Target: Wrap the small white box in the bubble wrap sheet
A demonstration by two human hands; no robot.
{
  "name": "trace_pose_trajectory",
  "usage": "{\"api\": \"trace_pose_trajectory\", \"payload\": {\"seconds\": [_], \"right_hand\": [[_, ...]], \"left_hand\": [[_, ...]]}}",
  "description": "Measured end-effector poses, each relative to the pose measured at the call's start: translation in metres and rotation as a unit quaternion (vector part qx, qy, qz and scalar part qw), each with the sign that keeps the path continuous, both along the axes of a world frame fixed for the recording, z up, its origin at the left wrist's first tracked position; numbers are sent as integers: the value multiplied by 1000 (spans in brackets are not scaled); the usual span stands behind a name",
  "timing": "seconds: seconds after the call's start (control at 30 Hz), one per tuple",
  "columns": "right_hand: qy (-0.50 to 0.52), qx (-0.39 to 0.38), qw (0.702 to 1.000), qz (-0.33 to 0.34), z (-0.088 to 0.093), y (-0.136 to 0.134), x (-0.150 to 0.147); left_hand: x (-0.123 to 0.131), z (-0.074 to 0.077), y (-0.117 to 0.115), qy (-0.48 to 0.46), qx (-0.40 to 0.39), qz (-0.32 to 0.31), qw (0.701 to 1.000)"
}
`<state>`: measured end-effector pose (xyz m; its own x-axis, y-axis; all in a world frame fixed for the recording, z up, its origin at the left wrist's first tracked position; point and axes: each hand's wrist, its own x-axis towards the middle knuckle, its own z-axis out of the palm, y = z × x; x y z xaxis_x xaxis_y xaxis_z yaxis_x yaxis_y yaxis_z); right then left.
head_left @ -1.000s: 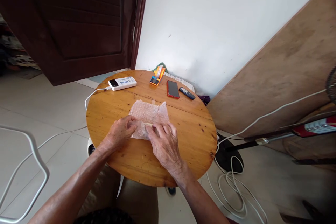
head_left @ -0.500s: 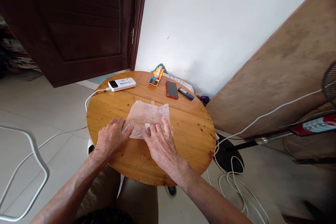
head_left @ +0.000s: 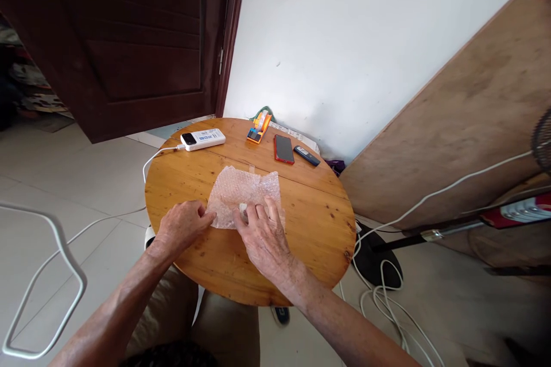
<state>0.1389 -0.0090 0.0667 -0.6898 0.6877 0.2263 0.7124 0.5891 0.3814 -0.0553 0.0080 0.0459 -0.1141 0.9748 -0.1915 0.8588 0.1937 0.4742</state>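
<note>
Now the bubble wrap (head_left: 236, 186) lies flatter, left hand (head_left: 181, 226) farther from right hand (head_left: 267, 241), each grip unclear

Soft brightness on the wall (head_left: 344, 40), murky left edge, lower-right corner blur.

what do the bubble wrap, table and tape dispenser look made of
Bubble wrap: clear, shiny plastic film, probably, by its rows of glinting bubbles. Table: wood, likely varnished, given the knots, plank seam and gloss. Tape dispenser: probably hard plastic, judging by its bright, even orange.
</note>
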Motion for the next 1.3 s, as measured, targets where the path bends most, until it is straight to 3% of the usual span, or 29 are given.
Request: {"api": "trace_pose_trajectory", "payload": {"seconds": [0.1,0.27,0.4,0.53,0.77,1.03,1.3], "right_hand": [[15,-3,1000,1,-1,0,0],[13,4,1000,-4,0,0,-2],[2,18,1000,-4,1,0,-2],[10,23,1000,-3,0,-1,-1],[26,-5,1000,-7,0,0,-2],[37,-23,999,-7,1,0,-3],[53,-36,998,-3,3,0,-3]], "left_hand": [[0,0,1,-35,11,-15,999],[3,-6,-1,-169,71,26,983],[13,-5,-2,-369,38,72,926],[26,4,-3,-471,11,92,877],[36,-2,2,-510,40,90,855],[37,-5,11,-438,74,75,893],[39,0,17,-490,56,85,866]]}}
